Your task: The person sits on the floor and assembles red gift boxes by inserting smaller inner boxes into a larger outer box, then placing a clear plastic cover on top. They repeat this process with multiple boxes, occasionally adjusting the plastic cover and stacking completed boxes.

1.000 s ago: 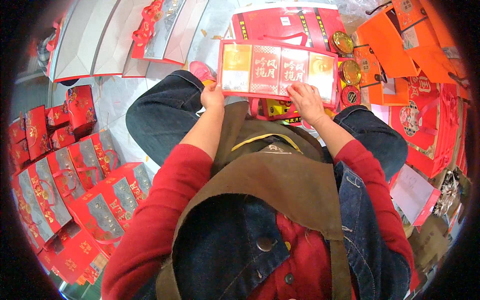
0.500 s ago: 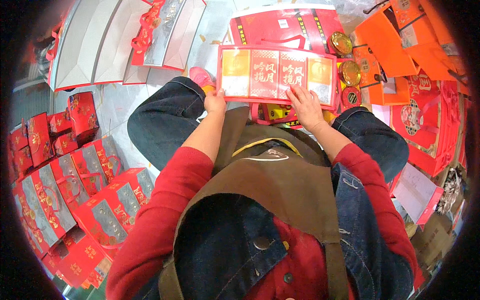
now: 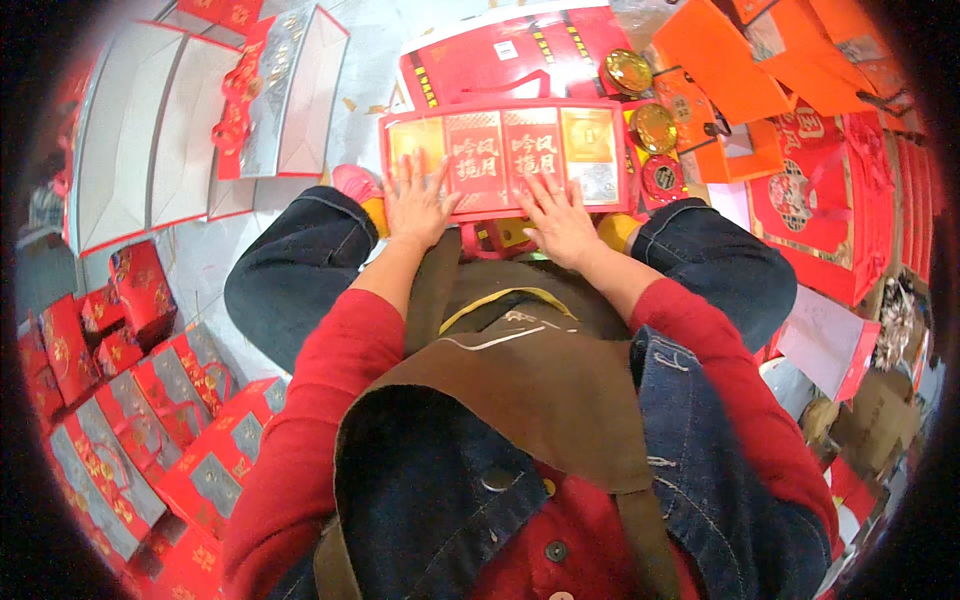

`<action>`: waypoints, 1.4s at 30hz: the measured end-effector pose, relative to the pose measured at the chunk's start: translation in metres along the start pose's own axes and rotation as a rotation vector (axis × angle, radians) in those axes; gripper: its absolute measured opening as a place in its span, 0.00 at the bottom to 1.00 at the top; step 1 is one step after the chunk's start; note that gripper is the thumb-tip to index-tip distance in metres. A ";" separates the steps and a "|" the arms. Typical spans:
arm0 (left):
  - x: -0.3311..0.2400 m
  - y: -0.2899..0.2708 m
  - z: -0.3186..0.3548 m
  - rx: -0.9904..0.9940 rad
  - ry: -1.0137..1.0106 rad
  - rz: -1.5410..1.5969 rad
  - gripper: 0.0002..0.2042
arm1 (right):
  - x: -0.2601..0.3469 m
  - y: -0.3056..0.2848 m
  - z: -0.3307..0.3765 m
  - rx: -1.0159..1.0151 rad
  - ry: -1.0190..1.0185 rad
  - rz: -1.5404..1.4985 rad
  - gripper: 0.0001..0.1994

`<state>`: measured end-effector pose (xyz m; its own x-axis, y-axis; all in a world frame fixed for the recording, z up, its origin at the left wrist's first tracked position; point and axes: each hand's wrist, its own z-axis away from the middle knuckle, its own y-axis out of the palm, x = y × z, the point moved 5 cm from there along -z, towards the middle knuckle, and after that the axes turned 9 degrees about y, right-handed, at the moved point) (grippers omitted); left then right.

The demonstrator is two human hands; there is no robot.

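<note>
A long red gift box (image 3: 490, 106) lies in front of me between my knees. Inside it sit two red packets (image 3: 473, 140) side by side, with a gold-and-white packet (image 3: 592, 132) at the right end and another gold one (image 3: 410, 138) at the left. My left hand (image 3: 417, 205) rests with spread fingers over the left packet and the edge of the red one beside it. Fingers apart, my right hand (image 3: 558, 220) lies across the box's near rim, its tips on the right-hand packets. Neither hand grasps anything. Part of a red ribbon handle (image 3: 480, 240) shows below the box.
Beyond the box lies a large red bag (image 3: 470, 62) with black-and-gold bands. Round gold tins (image 3: 655, 128) stand to its right, near orange bags (image 3: 715, 70). Open grey-lined bags (image 3: 120, 130) fill the far left, and red gift boxes (image 3: 140, 285) crowd the near left.
My left hand has gone from the box's left edge onto the packets, fingers spreading. My right hand has shifted over the right-hand packets. The whole view has swung slightly.
</note>
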<state>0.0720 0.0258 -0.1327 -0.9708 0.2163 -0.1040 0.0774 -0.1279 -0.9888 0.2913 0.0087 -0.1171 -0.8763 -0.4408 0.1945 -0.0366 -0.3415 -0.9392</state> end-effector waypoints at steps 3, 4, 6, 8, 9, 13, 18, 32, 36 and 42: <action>-0.007 -0.002 -0.008 0.059 -0.014 -0.010 0.31 | -0.004 -0.011 -0.003 0.015 0.049 -0.093 0.29; -0.007 -0.004 -0.009 0.067 -0.018 -0.007 0.31 | -0.014 -0.016 -0.004 -0.065 0.106 -0.134 0.30; 0.001 -0.010 -0.016 -0.105 0.021 0.006 0.32 | -0.041 -0.026 -0.012 -0.230 0.212 -0.207 0.31; 0.007 -0.017 -0.024 -0.233 0.023 0.052 0.32 | -0.070 -0.027 -0.018 -0.363 0.291 -0.212 0.33; 0.008 -0.018 -0.031 -0.155 0.040 0.009 0.32 | -0.083 -0.028 -0.024 -0.380 0.313 -0.237 0.34; 0.009 -0.011 -0.045 -0.084 -0.004 0.004 0.33 | -0.109 -0.024 -0.046 -0.385 0.373 -0.189 0.37; 0.006 -0.003 -0.050 0.002 -0.011 -0.008 0.33 | -0.106 -0.016 -0.060 -0.322 0.419 -0.068 0.39; 0.039 -0.002 -0.046 -0.232 0.069 0.414 0.31 | -0.142 -0.039 -0.059 -0.583 0.338 -0.590 0.18; 0.103 0.013 0.000 -0.389 -0.399 0.561 0.32 | -0.179 -0.076 -0.038 -0.225 0.674 -0.603 0.19; 0.079 0.051 0.023 -0.097 -0.521 0.993 0.20 | -0.192 0.026 -0.001 0.169 0.592 -0.476 0.19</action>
<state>-0.0058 0.0141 -0.1890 -0.4441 -0.3732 -0.8145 0.8640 0.0623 -0.4996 0.4577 0.0855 -0.1792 -0.8970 0.2850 0.3379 -0.4411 -0.5257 -0.7274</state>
